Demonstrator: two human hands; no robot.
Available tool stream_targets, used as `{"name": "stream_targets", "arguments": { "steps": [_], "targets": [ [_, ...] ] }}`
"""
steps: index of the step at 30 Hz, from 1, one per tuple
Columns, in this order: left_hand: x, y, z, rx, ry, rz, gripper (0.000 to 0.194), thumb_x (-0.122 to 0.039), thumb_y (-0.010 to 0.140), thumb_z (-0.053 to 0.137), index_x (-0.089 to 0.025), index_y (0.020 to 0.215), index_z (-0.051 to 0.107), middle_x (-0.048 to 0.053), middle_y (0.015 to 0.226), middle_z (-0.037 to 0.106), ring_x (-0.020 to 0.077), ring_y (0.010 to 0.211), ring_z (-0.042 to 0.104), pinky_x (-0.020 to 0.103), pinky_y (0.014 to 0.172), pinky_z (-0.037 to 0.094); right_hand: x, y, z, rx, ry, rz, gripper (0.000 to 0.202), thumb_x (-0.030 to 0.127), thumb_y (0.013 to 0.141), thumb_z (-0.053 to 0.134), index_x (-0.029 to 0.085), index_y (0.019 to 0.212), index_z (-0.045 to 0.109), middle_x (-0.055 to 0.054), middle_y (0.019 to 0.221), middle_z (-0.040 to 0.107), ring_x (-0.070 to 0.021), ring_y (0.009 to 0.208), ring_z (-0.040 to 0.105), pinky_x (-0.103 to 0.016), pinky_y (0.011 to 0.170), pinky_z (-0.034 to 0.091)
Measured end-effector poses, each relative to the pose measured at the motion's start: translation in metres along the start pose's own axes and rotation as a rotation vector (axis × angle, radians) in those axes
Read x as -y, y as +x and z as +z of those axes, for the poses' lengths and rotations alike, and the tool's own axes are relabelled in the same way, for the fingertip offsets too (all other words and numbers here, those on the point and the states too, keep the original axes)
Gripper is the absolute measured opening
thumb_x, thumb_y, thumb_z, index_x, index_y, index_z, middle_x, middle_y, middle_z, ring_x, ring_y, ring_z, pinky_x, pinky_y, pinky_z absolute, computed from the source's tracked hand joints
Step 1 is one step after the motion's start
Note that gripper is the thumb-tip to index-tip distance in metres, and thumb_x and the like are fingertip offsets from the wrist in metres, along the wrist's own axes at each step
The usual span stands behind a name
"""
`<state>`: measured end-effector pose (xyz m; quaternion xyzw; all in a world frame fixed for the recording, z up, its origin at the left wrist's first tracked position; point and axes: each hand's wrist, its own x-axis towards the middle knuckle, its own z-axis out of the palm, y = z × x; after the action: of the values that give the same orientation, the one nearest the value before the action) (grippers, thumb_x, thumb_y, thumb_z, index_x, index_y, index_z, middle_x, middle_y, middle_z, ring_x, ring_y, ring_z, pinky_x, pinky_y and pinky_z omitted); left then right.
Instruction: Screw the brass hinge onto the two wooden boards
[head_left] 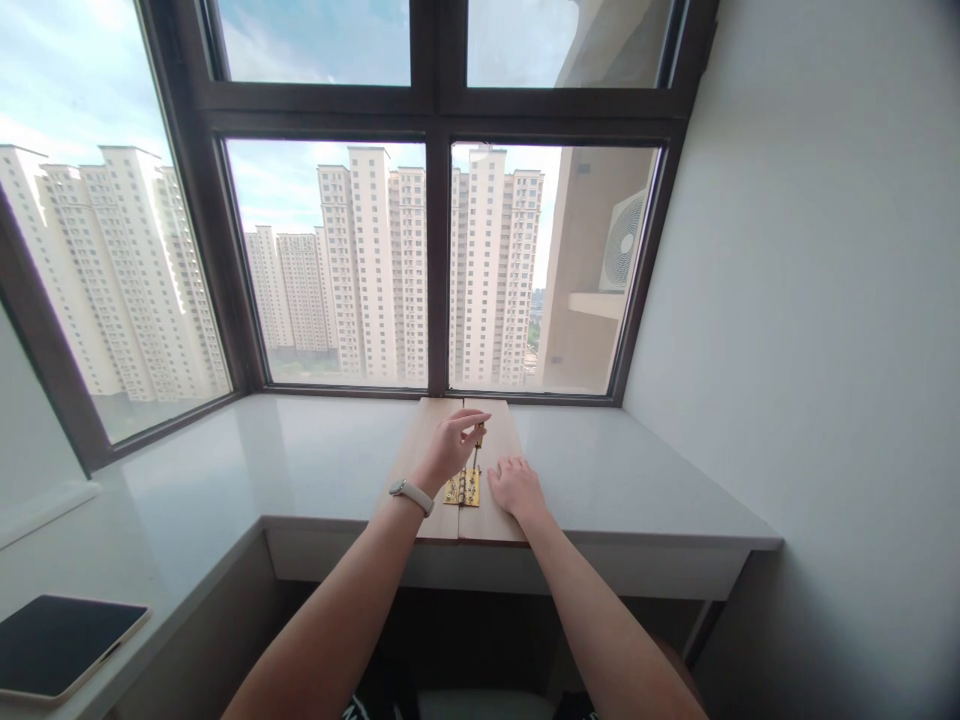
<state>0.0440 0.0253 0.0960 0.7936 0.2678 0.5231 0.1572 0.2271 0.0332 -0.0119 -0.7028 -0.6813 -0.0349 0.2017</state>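
Note:
My left hand [456, 440], with a pale-banded watch [411, 495] on its wrist, is pinched round the top of a small screwdriver [476, 456]. Its yellow handle is partly covered by my fingers, and the thin dark shaft points down at a brass-coloured hinge [461, 488]. This hinge lies opened flat across the seam between two light wooden boards [487, 520]. Dark spots that look like screws or holes dot its leaves. To the right of the hinge, my right hand [516, 484] rests on the right board with its fingers stretched forward and holds nothing.
Both boards lie on a white counter [600, 470] that runs below a dark-framed window [439, 250]. A tablet [67, 645] with a dark screen lies at the lower left. A white wall [810, 300] closes off the right side.

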Motion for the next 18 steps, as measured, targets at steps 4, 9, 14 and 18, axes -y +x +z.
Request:
{"name": "stream_targets", "arguments": {
  "steps": [4,9,14,18],
  "targets": [
    [-0.0019,-0.0001,0.0017,0.056,-0.050,-0.004,0.034,-0.030,0.100,0.054,-0.025,0.131,0.067,0.011,0.132,0.066,0.0227,0.106,0.069,0.036,0.084,0.060,0.0005,-0.0005,-0.0016,0.010,0.006,0.002,0.051,0.053,0.100,0.034,0.020,0.125,0.064,-0.015,0.135,0.060,-0.0293,0.130,0.044,-0.040,0.104,0.033],
    [-0.0045,-0.0001,0.0013,0.014,-0.017,-0.014,0.032,-0.033,0.099,0.057,-0.024,0.127,0.069,0.009,0.111,0.071,0.0173,0.083,0.070,0.032,0.071,0.059,0.0006,-0.0008,-0.0031,0.011,0.003,-0.005,0.051,0.053,0.100,0.032,0.021,0.123,0.064,-0.014,0.134,0.060,-0.0291,0.129,0.045,-0.040,0.103,0.033],
    [-0.0022,-0.0002,-0.0001,-0.001,0.006,0.004,0.029,-0.032,0.098,0.058,-0.025,0.124,0.071,0.009,0.117,0.068,0.0161,0.084,0.069,0.030,0.071,0.059,-0.0009,-0.0004,-0.0013,-0.013,-0.004,-0.019,0.052,0.054,0.100,0.032,0.020,0.122,0.065,-0.015,0.133,0.061,-0.0295,0.127,0.046,-0.040,0.102,0.035],
    [0.0016,0.0000,0.0014,0.039,-0.021,0.030,0.034,-0.025,0.101,0.050,-0.024,0.129,0.067,0.011,0.130,0.065,0.0200,0.100,0.068,0.032,0.078,0.059,-0.0008,-0.0008,-0.0015,-0.014,-0.005,-0.018,0.051,0.053,0.100,0.034,0.019,0.122,0.065,-0.016,0.132,0.061,-0.0293,0.126,0.047,-0.039,0.102,0.034]
  ]
}}
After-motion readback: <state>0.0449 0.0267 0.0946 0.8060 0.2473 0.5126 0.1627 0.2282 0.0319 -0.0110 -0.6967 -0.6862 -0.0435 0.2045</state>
